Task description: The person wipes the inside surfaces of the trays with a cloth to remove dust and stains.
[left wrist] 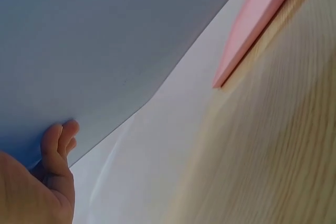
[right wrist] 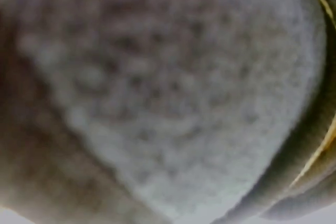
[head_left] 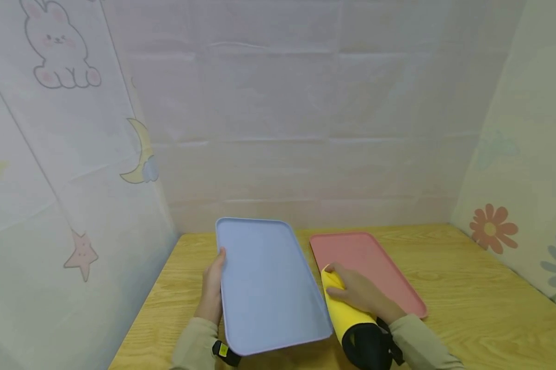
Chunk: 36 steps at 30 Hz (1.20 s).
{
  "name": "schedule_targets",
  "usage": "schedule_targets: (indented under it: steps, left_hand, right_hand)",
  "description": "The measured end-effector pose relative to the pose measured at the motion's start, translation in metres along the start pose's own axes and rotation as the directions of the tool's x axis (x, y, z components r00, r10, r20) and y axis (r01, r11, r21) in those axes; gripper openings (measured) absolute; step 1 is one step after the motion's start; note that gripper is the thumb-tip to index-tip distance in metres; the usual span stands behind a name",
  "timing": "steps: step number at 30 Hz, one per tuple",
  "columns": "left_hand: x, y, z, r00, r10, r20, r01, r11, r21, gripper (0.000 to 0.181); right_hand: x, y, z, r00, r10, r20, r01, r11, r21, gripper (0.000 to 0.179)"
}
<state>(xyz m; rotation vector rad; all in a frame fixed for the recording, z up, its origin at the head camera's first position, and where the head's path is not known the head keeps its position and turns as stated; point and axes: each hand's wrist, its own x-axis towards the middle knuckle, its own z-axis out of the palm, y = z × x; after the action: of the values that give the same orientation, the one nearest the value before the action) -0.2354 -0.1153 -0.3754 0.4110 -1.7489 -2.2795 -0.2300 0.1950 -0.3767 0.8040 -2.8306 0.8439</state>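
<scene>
A light blue tray is raised off the table and tilted, its inner face toward the head camera. My left hand grips its left edge, thumb at the rim. In the left wrist view, the fingers lie against the tray's underside. Beside the tray's lower right corner, my right hand holds a soft yellow tube-like thing with a black end, fingers and thumb over its upper part. A blurred, grey speckled surface fills most of the right wrist view.
A pink tray lies on the wooden table at the right, partly behind my right hand. Fabric walls with printed cartoon figures stand at the back and on both sides.
</scene>
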Motion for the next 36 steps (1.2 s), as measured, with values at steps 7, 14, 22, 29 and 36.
schedule_targets:
  steps: [7, 14, 22, 29, 36]
  left_hand:
    - [0.009, 0.008, -0.011, 0.994, -0.059, 0.088, 0.060, 0.998, -0.002, 0.055]
    - [0.016, 0.013, -0.019, 0.991, -0.071, 0.116, 0.072, 0.997, 0.001, 0.055]
    - [0.025, 0.011, -0.025, 0.991, -0.103, 0.084, 0.106, 0.994, -0.030, 0.054]
    - [0.034, 0.003, -0.029, 0.993, -0.097, 0.070, 0.095, 0.995, 0.032, 0.054]
    - [0.042, -0.001, -0.034, 0.995, -0.084, 0.047, 0.080, 0.992, 0.096, 0.052]
  right_hand:
    - [-0.006, 0.001, -0.008, 1.000, 0.028, 0.005, -0.028, 0.999, 0.043, 0.035]
    - [-0.010, 0.002, -0.010, 1.000, 0.014, 0.007, -0.014, 0.999, 0.048, 0.035]
    - [-0.011, 0.004, -0.010, 0.999, 0.027, 0.017, -0.028, 0.998, 0.060, 0.035]
    - [-0.012, 0.006, -0.010, 0.999, 0.043, 0.023, -0.044, 0.997, 0.062, 0.034]
    - [-0.013, 0.007, -0.010, 0.998, 0.044, 0.038, -0.047, 0.996, 0.073, 0.036]
